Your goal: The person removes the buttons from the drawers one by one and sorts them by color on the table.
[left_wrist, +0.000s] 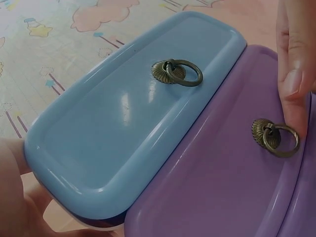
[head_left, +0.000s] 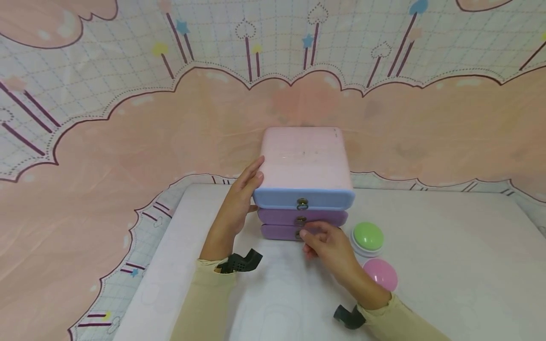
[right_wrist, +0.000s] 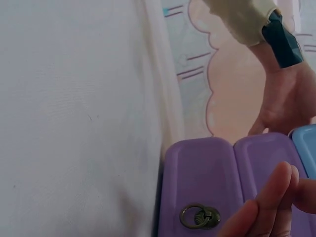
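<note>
A small chest of drawers has a pink top (head_left: 304,156), a blue top drawer (left_wrist: 108,118) and two purple drawers below, the middle drawer (left_wrist: 212,148) and the bottom drawer (right_wrist: 200,173). Each front bears a bronze ring pull. My left hand (head_left: 239,199) rests against the chest's left side, fingers stretched along it. My right hand (head_left: 330,246) is at the front, thumb and index finger close together, a fingertip right at the middle drawer's ring pull (left_wrist: 280,140). I cannot tell whether the fingers grip that ring. The bottom drawer's ring pull (right_wrist: 193,216) hangs beside the right fingers.
To the right of the chest stand a round green-topped item (head_left: 368,236) and a round pink one (head_left: 381,273), the latter partly behind the right forearm. The white table (head_left: 448,246) meets a patterned cloth backdrop (head_left: 204,128) just behind the chest.
</note>
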A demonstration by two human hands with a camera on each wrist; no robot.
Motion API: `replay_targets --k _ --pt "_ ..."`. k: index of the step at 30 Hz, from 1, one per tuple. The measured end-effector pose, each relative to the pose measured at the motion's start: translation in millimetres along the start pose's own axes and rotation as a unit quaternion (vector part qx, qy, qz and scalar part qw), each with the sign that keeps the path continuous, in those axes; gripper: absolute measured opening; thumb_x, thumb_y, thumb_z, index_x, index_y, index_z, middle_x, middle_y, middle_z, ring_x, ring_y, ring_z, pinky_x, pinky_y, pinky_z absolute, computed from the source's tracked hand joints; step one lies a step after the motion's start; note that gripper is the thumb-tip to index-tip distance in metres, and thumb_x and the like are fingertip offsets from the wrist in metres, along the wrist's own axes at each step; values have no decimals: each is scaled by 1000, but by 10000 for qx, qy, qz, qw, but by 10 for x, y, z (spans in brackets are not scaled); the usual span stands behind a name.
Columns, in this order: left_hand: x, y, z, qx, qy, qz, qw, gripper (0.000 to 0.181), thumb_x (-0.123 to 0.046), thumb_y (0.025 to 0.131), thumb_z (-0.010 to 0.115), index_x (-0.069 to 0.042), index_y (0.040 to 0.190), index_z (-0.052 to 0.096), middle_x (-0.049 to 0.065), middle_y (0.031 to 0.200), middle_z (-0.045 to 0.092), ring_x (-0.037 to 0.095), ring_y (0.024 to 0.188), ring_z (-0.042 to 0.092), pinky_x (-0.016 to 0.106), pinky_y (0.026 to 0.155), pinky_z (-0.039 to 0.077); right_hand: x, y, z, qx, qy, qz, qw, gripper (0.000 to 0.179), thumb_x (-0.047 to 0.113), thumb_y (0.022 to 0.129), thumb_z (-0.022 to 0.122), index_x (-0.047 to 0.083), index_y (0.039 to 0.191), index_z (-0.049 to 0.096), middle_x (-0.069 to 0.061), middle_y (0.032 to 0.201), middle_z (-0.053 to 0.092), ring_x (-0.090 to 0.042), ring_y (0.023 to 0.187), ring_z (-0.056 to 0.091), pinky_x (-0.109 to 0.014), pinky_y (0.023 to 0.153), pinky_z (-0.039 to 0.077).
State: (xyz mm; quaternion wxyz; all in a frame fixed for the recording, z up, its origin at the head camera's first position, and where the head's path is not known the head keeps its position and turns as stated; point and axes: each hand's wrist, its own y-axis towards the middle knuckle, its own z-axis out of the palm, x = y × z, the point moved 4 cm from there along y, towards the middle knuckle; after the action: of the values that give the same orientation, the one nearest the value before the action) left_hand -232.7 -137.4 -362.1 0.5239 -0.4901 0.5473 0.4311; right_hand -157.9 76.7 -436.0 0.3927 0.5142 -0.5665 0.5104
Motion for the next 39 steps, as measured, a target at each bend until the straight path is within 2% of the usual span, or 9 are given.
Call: replay_targets --k 7,13,21,34,39 --pt "1 10 11 10 -17 40 10000 50 -42 106 51 -44 154 40 -6 168 28 33 154 27 81 104 31 -2 59 88 45 452 15 9990 23 16 100 65 -6 108 67 -5 68 65 -14 58 63 -28 62 58" --pt "-4 13 15 13 -14 67 10000 50 -42 106 51 -44 154 40 -7 168 28 33 155 26 82 103 31 5 70 97 56 612 -9 9981 21 12 101 63 -9 105 65 -4 67 63 -14 57 61 -28 60 58" --pt "2 16 7 -6 19 48 10000 49 -44 106 51 -46 154 40 -8 168 28 34 155 26 82 104 31 1 92 94 122 621 36 9980 18 9 101 62 -8 105 65 -4 67 62 -14 58 61 -27 61 58" --pt "10 11 0 31 9 74 10000 50 -42 106 51 -44 154 40 -8 168 28 33 155 27 81 103 32 4 75 85 90 519 -63 9986 18 9 100 63 -8 104 66 -4 66 62 -15 57 61 -28 61 58" --pt "2 5 -6 59 45 101 9999 50 -44 106 51 -46 154 40 -10 168 28 32 154 29 81 103 33 0 39 88 149 151 -218 9995 16 9 99 65 -6 101 69 -5 65 64 -15 59 62 -30 62 59"
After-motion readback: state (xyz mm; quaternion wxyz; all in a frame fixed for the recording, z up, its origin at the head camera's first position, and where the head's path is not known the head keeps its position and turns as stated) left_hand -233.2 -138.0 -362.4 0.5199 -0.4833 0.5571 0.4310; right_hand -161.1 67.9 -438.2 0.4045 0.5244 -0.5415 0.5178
